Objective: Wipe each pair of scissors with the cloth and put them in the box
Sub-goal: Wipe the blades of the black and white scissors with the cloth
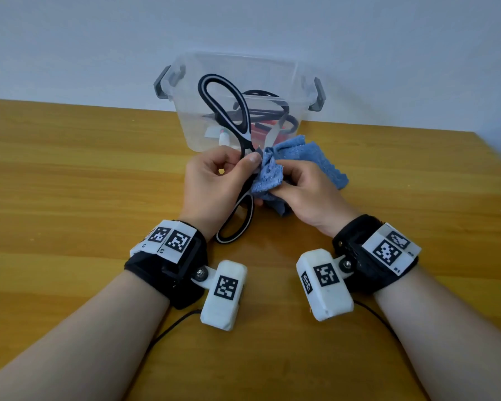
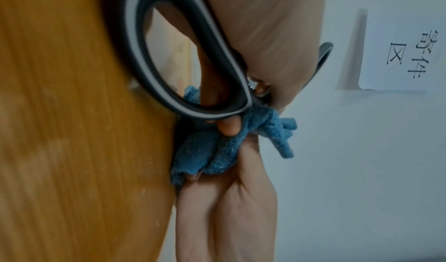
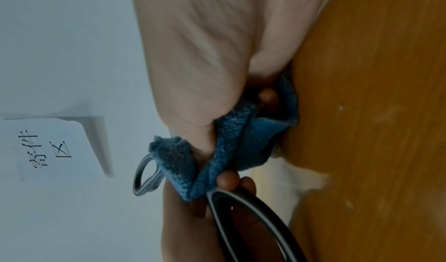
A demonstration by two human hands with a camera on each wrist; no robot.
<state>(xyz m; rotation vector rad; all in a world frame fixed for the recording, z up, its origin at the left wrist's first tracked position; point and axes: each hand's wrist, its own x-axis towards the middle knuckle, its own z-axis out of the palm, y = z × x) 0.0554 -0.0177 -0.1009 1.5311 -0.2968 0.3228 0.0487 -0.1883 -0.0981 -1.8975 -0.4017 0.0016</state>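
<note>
My left hand (image 1: 214, 180) grips a large pair of black-and-white scissors (image 1: 229, 111) near the pivot, handles spread, one loop up in front of the box and one loop (image 2: 183, 56) down by my wrist. My right hand (image 1: 301, 192) holds a bunched blue cloth (image 1: 301, 157) and presses it against the scissors' middle; the blades are hidden under cloth and fingers. In the wrist views the cloth (image 2: 217, 151) (image 3: 236, 142) sits wadded between both hands beside a handle loop (image 3: 253, 218). The clear plastic box (image 1: 295, 82) stands just behind, with other scissors (image 1: 269, 111) inside.
The box has grey latch handles (image 1: 317, 95) and stands at the far edge of the wooden table (image 1: 84, 183) against a pale wall. A white paper sign (image 2: 398, 56) with printed characters hangs on the wall. Cables trail from both wrist cameras.
</note>
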